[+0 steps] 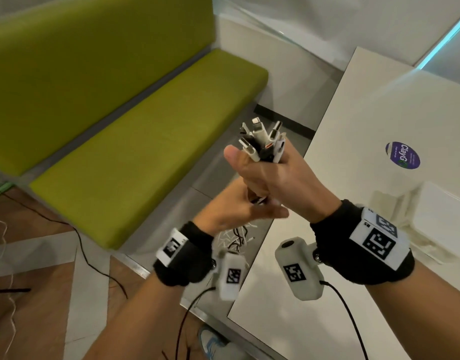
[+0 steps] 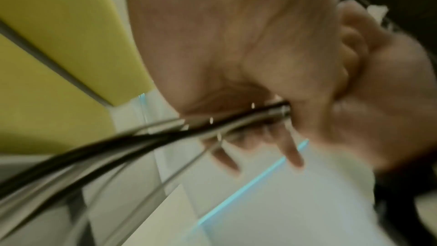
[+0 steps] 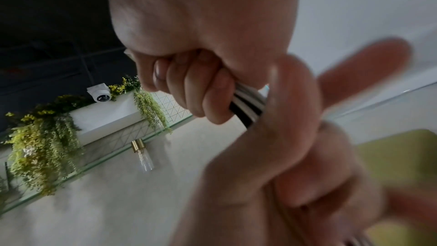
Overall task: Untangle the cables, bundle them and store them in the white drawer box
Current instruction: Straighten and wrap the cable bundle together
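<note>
My right hand (image 1: 268, 175) grips a bundle of black and white cables (image 1: 262, 144) in its fist, held upright off the table's left edge. Several USB plug ends fan out above the thumb. Just below it, my blurred left hand (image 1: 234, 211) curls around the same cables, one finger sticking out straight. The loose lengths (image 1: 236, 237) dangle beneath the left hand. In the left wrist view the cables (image 2: 118, 147) run across my left palm (image 2: 212, 44). The right wrist view shows my right fingers (image 3: 189, 91) wrapped on the strands (image 3: 248, 106). The white drawer box (image 1: 444, 211) stands on the table at right.
A white table (image 1: 353, 126) with a purple sticker (image 1: 402, 155) fills the right side. A green padded bench (image 1: 145, 120) stands to the left, with a narrow floor gap between. A black cord (image 1: 93, 263) lies on the floor, and a shoe (image 1: 213, 341) shows below.
</note>
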A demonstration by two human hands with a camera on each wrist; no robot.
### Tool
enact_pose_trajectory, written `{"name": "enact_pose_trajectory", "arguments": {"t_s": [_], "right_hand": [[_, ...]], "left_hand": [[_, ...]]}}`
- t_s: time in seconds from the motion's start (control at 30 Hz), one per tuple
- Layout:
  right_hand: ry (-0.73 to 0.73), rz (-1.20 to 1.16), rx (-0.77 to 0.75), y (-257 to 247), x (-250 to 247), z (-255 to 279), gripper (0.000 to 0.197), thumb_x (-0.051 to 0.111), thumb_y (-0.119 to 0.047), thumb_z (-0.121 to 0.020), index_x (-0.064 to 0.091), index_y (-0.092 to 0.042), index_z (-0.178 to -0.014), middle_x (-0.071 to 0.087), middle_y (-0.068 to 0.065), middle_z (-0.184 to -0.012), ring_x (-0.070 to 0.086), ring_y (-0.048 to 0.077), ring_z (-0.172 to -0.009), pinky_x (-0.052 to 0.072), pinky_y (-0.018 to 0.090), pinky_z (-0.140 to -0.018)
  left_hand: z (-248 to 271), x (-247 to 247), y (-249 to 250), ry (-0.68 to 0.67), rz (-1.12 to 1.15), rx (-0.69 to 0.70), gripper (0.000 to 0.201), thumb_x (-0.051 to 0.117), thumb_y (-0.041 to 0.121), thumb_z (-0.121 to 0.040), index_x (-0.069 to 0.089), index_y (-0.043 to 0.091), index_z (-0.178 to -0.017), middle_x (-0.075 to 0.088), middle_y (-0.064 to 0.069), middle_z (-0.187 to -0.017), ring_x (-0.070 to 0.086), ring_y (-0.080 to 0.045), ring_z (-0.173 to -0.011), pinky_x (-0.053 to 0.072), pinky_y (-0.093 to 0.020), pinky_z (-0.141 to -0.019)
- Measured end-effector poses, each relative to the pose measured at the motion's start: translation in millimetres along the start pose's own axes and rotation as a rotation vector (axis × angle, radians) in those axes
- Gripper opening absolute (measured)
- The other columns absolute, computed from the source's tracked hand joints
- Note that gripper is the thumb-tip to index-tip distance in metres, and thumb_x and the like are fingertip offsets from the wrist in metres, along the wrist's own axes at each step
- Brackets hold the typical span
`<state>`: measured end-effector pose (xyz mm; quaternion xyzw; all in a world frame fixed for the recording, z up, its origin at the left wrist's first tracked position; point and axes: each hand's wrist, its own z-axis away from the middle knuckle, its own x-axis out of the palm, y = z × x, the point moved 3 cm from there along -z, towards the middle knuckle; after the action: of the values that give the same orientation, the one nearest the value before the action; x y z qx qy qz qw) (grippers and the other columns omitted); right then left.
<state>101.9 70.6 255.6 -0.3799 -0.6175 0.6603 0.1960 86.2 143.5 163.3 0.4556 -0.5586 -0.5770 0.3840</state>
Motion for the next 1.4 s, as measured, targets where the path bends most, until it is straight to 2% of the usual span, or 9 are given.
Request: {"name": "enact_pose_trajectory", "arguments": {"t_s": [0.13,0.23,0.83,0.93,1.0,1.07,1.17,1.3,1.4], "right_hand": [[-0.034,0.045,0.062,-2.0,-3.7,4.9,0.054,0.057,-0.018,-0.099,0.036,-0.032,-0.051,0.027,-0.016,-0.045,0.024,0.005,-0.04,0.022,0.013,-0.045],[-0.022,0.11,0.056,-8.6,-4.5,9.4,0.05,0.057,-0.018,-0.098,0.031,-0.025,-0.056,0.027,-0.013,-0.043,0.025,0.006,-0.041,0.023,0.011,-0.045],[-0.016,0.055,0.01,-0.2,-0.9,15.7,0.051,0.057,-0.023,-0.099,0.036,-0.03,-0.053,0.028,-0.015,-0.046,0.023,0.006,-0.045,0.022,0.019,-0.048],[0.008,0.009,-0.025,3.0,-2.4,15.9,0.049,0.056,-0.023,-0.099,0.043,-0.033,-0.052,0.032,-0.017,-0.046,0.027,0.004,-0.043,0.024,0.013,-0.048],[0.044,-0.07,-0.021,7.1,-8.7,12.7,0.046,0.056,-0.024,-0.098,0.045,-0.032,-0.054,0.034,-0.018,-0.047,0.031,0.001,-0.042,0.027,0.01,-0.048],[0.08,-0.125,0.006,15.6,-13.8,10.1,0.043,0.056,-0.027,-0.095,0.042,-0.03,-0.055,0.031,-0.018,-0.049,0.028,0.001,-0.043,0.025,0.012,-0.048],[0.112,-0.126,0.061,28.9,-10.7,8.9,0.042,0.057,-0.031,-0.092,0.036,-0.028,-0.056,0.027,-0.016,-0.05,0.023,0.004,-0.044,0.022,0.02,-0.048],[0.116,-0.195,0.078,36.2,1.4,7.5,0.04,0.058,-0.03,-0.091,0.036,-0.027,-0.058,0.025,-0.013,-0.05,0.019,0.007,-0.045,0.02,0.022,-0.046],[0.144,-0.236,0.079,33.9,-0.4,10.7,0.047,0.057,-0.032,-0.095,0.036,-0.023,-0.053,0.026,-0.003,-0.048,0.021,0.013,-0.044,0.021,0.023,-0.045]], "left_hand": [[0.0,23.6,-46.5,0.261,-0.027,0.027,0.037,0.063,0.035,-0.09,0.06,0.025,-0.054,0.059,-0.005,-0.052,0.05,-0.02,-0.046,0.044,-0.033,-0.052],[7.0,26.5,-86.6,0.418,-0.006,-0.015,0.049,0.064,0.026,-0.087,0.044,0.029,-0.042,0.041,0.011,-0.042,0.033,-0.003,-0.041,0.03,-0.02,-0.049],[25.4,12.0,-182.4,0.536,-0.245,-0.21,0.041,0.062,0.028,-0.085,0.048,0.026,-0.047,0.041,0.006,-0.043,0.035,-0.011,-0.042,0.041,-0.044,-0.047],[28.3,8.7,-167.7,0.269,-0.334,-0.394,0.037,0.067,0.06,-0.077,0.061,0.024,-0.066,0.061,0.003,-0.063,0.057,-0.015,-0.061,0.053,-0.045,-0.068],[33.2,-0.3,-150.5,0.076,-0.344,-0.412,0.04,0.077,0.055,-0.072,0.064,0.034,-0.104,0.068,0.013,-0.107,0.062,-0.006,-0.101,0.05,-0.028,-0.088],[36.4,-9.9,-122.0,0.018,-0.277,-0.279,0.087,0.082,0.052,-0.068,0.04,0.039,-0.142,0.04,0.025,-0.145,0.038,0.003,-0.134,0.031,-0.014,-0.103],[27.9,-10.6,-69.2,0.126,-0.225,-0.018,0.097,0.084,0.052,-0.064,0.034,0.038,-0.146,0.035,0.018,-0.154,0.029,0.0,-0.142,0.025,-0.021,-0.113],[8.3,18.3,-33.3,0.155,-0.119,0.067,0.016,0.076,0.015,-0.082,0.064,0.019,-0.092,0.068,0.015,-0.088,0.062,0.006,-0.082,0.044,-0.01,-0.072],[4.4,26.5,-35.1,0.327,-0.05,0.084,0.041,0.062,0.003,-0.09,0.055,0.029,-0.059,0.055,0.017,-0.051,0.049,0.002,-0.051,0.036,-0.011,-0.053]]}}
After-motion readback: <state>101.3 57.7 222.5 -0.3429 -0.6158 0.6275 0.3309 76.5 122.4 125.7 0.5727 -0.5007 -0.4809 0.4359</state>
